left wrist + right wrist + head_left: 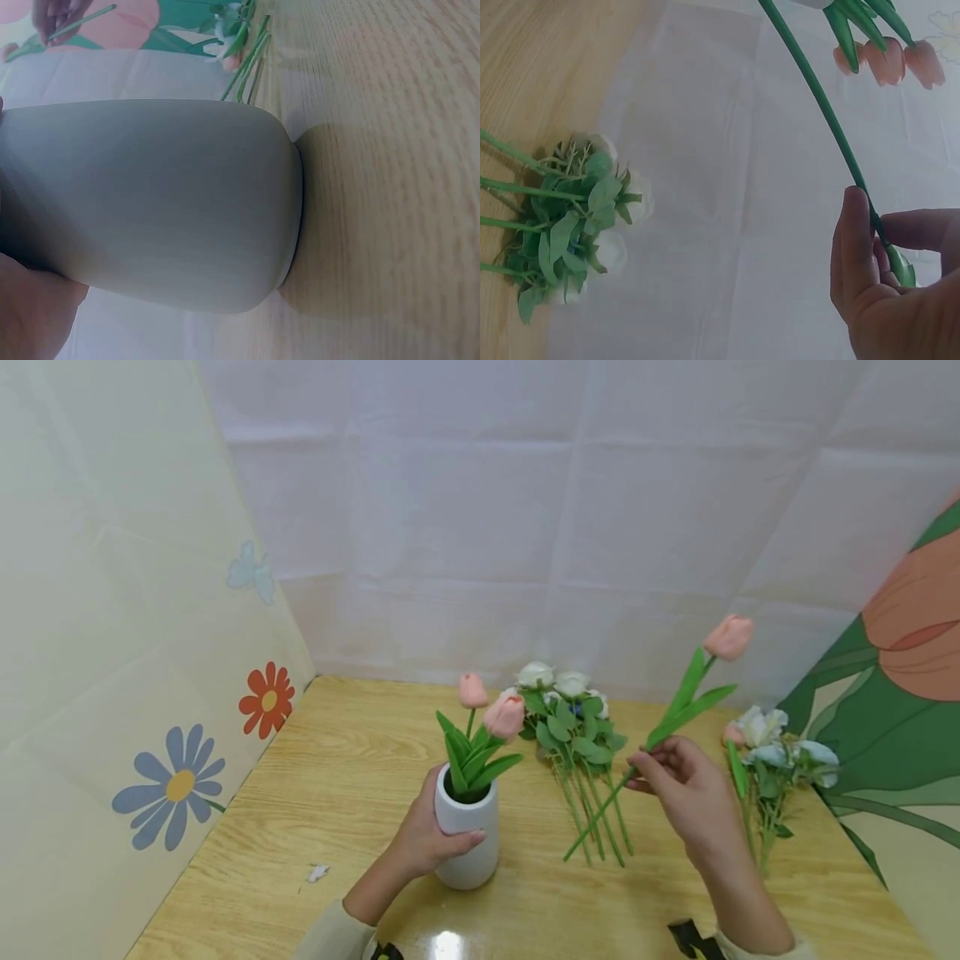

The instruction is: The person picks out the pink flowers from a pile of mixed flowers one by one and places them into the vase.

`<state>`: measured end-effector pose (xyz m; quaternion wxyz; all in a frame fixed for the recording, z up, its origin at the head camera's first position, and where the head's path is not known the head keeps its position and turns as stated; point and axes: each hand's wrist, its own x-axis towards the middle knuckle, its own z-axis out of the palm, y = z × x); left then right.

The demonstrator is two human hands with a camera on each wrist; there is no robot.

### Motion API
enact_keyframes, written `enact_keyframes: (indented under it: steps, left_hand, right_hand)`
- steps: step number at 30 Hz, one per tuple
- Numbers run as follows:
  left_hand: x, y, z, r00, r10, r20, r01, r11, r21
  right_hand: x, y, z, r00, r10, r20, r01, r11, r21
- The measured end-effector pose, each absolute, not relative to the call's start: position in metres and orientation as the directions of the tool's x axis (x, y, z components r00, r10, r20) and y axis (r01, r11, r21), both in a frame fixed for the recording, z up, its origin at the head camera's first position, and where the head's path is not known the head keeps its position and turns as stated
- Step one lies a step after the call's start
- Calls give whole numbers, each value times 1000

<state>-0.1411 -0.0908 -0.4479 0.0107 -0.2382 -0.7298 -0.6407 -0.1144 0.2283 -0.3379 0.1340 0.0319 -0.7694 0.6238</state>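
Cream fabric sleeves sat nearest my head camera. The left hand curled, spread to the width of a smooth white rounded vase, and held it upright on the yellow wood-grain tabletop. Pink tulips with broad green leaves stood in its mouth. The right hand had its fingertips closed on a single pink tulip with a long green stem, right of the vase and apart from it. I judged that pinch risky: so close under the leaves, it left the stem free to swing, knock the rim or snag the crowded foliage. The stem's lower end overlapped a bunch of white roses; whether it touched, I couldn't quite tell, but hooking one might drag the bunch. Had the left hand slackened, an off-centre push could have tipped the vase.
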Motion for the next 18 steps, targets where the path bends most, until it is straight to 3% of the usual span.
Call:
enact_keyframes:
  steps: [6, 18]
  left_hand:
    - [-142, -91, -449, -882, 339, 327, 370, 69, 926]
    - [-141, -91, -447, -887, 339, 314, 356, 65, 932]
  right_hand:
    - [-111, 218, -334, -940, 83, 331, -328, 54, -943]
    - [-107, 201, -323, -922, 91, 377, -381, -28, -924]
